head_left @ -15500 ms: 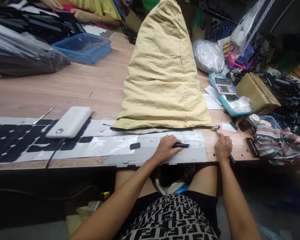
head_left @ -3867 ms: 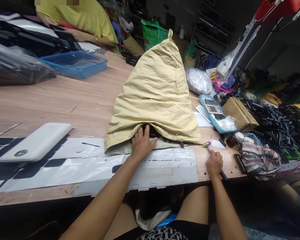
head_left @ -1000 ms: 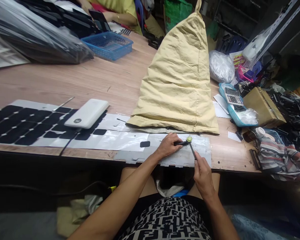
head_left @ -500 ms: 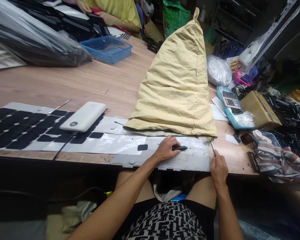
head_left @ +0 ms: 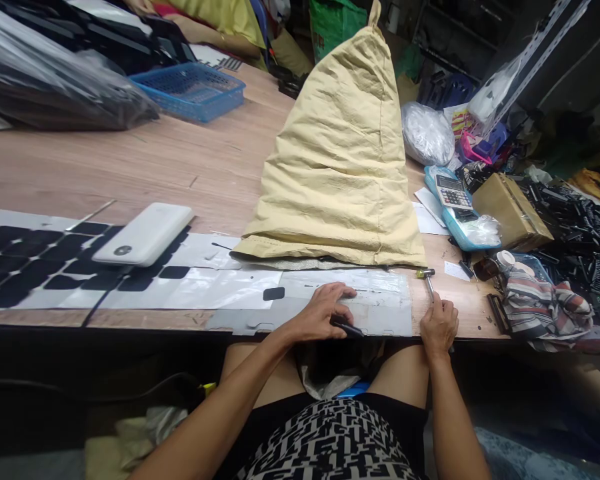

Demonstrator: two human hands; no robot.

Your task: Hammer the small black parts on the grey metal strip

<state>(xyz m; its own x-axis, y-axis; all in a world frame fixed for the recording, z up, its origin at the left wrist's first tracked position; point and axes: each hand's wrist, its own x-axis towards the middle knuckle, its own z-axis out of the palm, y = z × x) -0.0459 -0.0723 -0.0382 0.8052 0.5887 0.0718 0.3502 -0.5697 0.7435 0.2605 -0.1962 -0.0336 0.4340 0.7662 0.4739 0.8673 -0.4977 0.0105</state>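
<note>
Down to the front edge of the wooden table (head_left: 220, 160) go my left hand (head_left: 316, 319) and the slim black part (head_left: 351, 328), which half a second ago were further in over the pale grey mat (head_left: 385, 317). Now the black part slants at the mat's near edge, its outer end pointing to the right and toward me. My left hand is half open above it, forefinger stretched out over the mat and the other fingers curled by the part's inner end; from this angle I can't quite tell whether they pinch it or merely touch it.

My right hand (head_left: 439, 325) is closed round the handle of a small hammer (head_left: 429, 280), just right of the mat, with the hammer's head pointing away from me.

Beyond the mat lies a yellow cloth sack (head_left: 330, 180), hem toward me. Left of it a white power bank (head_left: 144, 233) rests on the black-patterned sheet (head_left: 25, 257). To my right are a striped cloth (head_left: 543, 303), a calculator (head_left: 454, 190), a brown box (head_left: 513, 210) and a heap of black parts (head_left: 587, 227). Further off at upper left, near a blue plastic basket (head_left: 207, 112), sits a person in a yellow top (head_left: 233, 27).
</note>
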